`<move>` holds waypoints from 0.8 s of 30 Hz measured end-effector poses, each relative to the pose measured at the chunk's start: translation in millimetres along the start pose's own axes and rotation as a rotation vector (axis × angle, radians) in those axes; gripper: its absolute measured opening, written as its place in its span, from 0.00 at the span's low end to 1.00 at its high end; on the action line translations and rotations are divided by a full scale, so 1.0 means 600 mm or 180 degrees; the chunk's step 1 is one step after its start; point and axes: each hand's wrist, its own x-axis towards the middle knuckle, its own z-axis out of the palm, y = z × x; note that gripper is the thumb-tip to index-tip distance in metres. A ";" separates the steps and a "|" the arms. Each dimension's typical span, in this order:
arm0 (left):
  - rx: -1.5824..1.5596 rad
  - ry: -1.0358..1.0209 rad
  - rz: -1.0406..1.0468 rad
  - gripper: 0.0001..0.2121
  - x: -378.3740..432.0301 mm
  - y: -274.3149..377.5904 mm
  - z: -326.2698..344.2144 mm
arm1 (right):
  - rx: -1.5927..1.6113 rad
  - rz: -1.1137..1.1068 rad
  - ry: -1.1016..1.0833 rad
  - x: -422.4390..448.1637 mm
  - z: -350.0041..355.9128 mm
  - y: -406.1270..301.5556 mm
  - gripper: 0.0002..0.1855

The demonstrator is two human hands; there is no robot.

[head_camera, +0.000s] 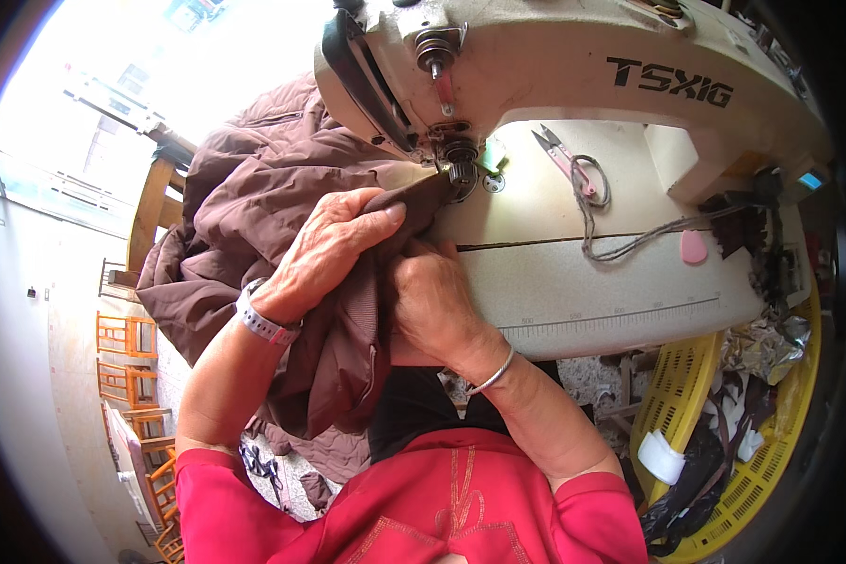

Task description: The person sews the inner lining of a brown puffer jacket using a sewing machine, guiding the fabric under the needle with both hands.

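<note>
A brown quilted garment (254,183) lies bunched on the left of the sewing machine (536,77) and hangs over the table's front edge. One folded, ribbed strip of it reaches up to the needle and presser foot area (451,169). My left hand (338,236) grips this strip, thumb on top, just left of the foot. Close to the front edge, my right hand (430,299) is closed on the lower part of the brown cloth, with its fingertips hidden. The needle tip itself cannot be made out.
On the machine bed lie pink-handled thread snips (567,162), a grey cord (592,211) and a pink chalk piece (693,247). A printed ruler (613,314) runs along the front edge. Below right stands a yellow plastic basket (740,518) with scraps. Wooden chairs (127,335) stand far left.
</note>
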 end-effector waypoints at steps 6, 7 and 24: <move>0.0303 -0.0083 0.0255 0.12 0.012 0.002 0.004 | 0.3672 0.1314 0.0032 0.008 0.090 -0.005 0.17; 0.0421 -0.0080 0.0311 0.12 0.010 0.014 0.006 | 0.4461 0.1725 0.0039 0.013 0.091 -0.014 0.18; 0.2270 -0.0341 0.0977 0.14 0.019 0.021 0.016 | -0.0004 -0.0528 0.0314 -0.014 0.039 -0.030 0.28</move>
